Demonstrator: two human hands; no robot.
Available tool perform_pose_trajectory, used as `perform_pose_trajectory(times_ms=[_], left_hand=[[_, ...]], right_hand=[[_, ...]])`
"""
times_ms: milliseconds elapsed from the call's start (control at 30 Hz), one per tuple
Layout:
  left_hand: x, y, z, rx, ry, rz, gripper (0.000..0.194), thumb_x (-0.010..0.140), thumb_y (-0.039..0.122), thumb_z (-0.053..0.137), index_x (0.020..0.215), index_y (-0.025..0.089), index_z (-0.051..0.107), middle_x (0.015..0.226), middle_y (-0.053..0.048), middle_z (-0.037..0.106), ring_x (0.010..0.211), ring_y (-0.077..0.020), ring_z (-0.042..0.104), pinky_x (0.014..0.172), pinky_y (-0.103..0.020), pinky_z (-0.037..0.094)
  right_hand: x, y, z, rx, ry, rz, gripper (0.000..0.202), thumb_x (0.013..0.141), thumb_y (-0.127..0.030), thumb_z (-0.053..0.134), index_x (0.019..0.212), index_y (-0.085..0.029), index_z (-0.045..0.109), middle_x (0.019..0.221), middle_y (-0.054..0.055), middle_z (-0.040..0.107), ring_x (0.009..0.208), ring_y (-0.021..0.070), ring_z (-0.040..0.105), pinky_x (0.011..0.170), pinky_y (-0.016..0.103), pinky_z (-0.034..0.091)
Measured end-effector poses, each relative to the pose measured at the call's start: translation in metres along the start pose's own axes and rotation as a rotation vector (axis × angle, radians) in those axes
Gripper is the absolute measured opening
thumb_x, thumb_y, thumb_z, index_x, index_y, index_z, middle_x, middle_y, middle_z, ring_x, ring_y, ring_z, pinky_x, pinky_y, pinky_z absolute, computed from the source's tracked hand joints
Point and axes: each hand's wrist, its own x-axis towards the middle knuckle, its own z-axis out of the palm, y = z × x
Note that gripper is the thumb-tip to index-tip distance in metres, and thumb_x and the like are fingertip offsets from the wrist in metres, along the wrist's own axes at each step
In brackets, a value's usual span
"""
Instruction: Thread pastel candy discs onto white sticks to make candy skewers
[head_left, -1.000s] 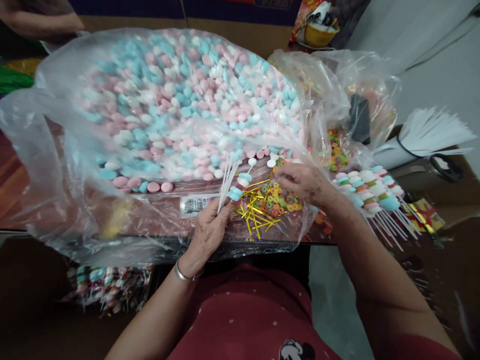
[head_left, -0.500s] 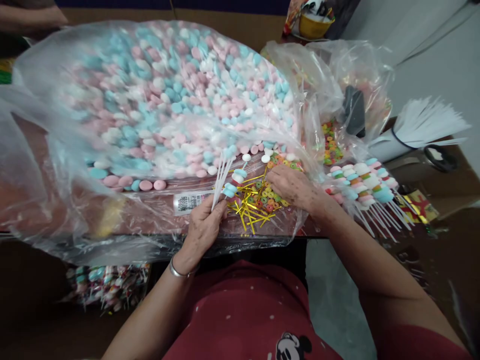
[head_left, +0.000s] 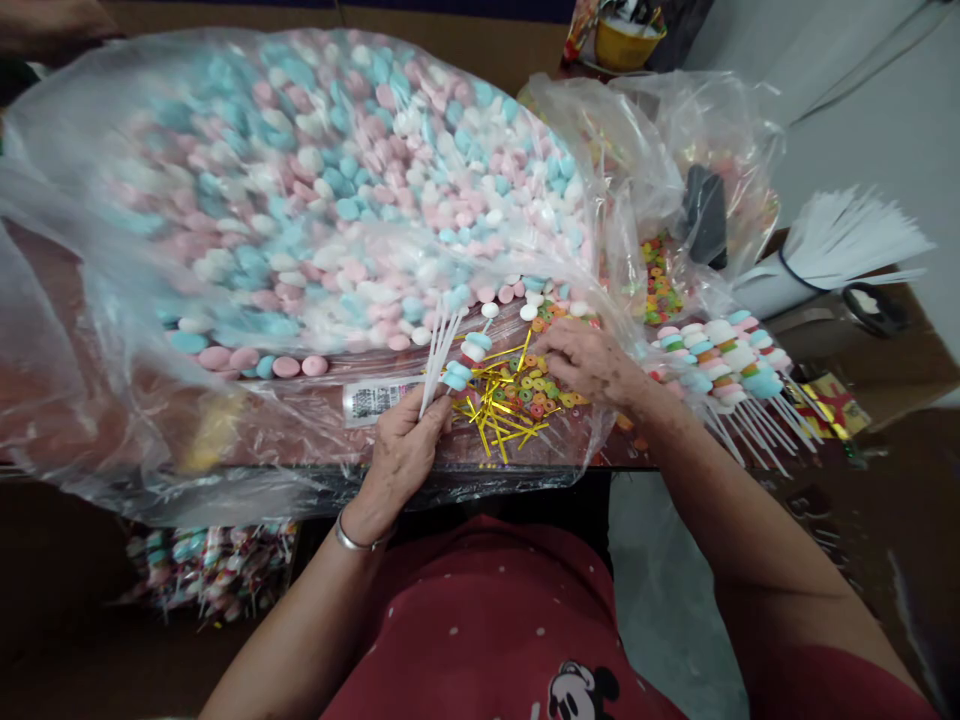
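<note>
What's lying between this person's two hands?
In the head view, gold strips lie nearer the left hand, small colored rings nearer the right hand; a candy-threaded stick held in the left hand juts into the gap.

Head cam, fwd & down, nr.

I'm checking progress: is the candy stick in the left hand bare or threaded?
Threaded: blue and white marshmallows sit along the candy stick, just beyond the fingers of the left hand.
</note>
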Motion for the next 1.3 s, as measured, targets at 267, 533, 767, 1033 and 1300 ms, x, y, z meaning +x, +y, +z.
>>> perform_pose_trajectory(times_ms=[267,533,767,1033,1300], left_hand=[[0.000,0.002,-0.001,0.003,-0.009,-0.004,0.021,0.090,0.036,0.056,0.079,0.018,0.061,0.064,0.003,0.048,0.055,-0.0100,0.037,0.050,-0.024,0.029],[0.000,0.003,-0.001,0.014,-0.006,0.005,0.022,0.089,0.034,0.056,0.073,0.018,0.057,0.062,0.004,0.048,0.055,-0.0096,0.038,0.051,-0.023,0.029],[0.000,0.003,0.000,0.045,-0.031,0.009,0.022,0.090,0.033,0.054,0.076,0.018,0.060,0.063,0.003,0.048,0.056,-0.0108,0.038,0.052,-0.024,0.029],[0.000,0.013,0.001,0.145,-0.069,0.074,0.028,0.089,0.034,0.052,0.067,0.018,0.055,0.059,0.004,0.047,0.057,-0.0110,0.042,0.056,-0.023,0.032],[0.000,0.014,0.000,0.223,-0.142,0.123,0.028,0.088,0.036,0.050,0.073,0.017,0.064,0.061,0.004,0.047,0.059,-0.0118,0.042,0.056,-0.022,0.033]], right_hand=[[-0.008,-0.005,0.008,-0.084,-0.188,-0.100,0.021,0.092,-0.019,0.046,0.086,-0.017,0.066,0.088,0.007,0.066,0.084,0.0189,0.055,0.078,0.031,0.041],[-0.017,-0.014,0.006,-0.181,-0.200,-0.125,0.022,0.094,-0.017,0.044,0.091,-0.018,0.066,0.092,0.006,0.064,0.083,0.0175,0.053,0.077,0.030,0.041],[-0.020,-0.028,0.004,-0.237,-0.180,-0.081,0.017,0.091,-0.011,0.045,0.084,-0.017,0.060,0.086,0.008,0.062,0.081,0.0187,0.052,0.074,0.029,0.040],[-0.010,-0.025,0.009,0.216,0.080,0.067,0.016,0.084,-0.015,0.051,0.091,-0.018,0.065,0.087,0.004,0.063,0.076,0.0154,0.056,0.071,0.029,0.044],[0.009,-0.029,0.026,1.030,0.435,0.361,0.023,0.070,-0.035,0.076,0.087,-0.020,0.070,0.084,0.000,0.070,0.077,0.0139,0.065,0.073,0.030,0.054]])
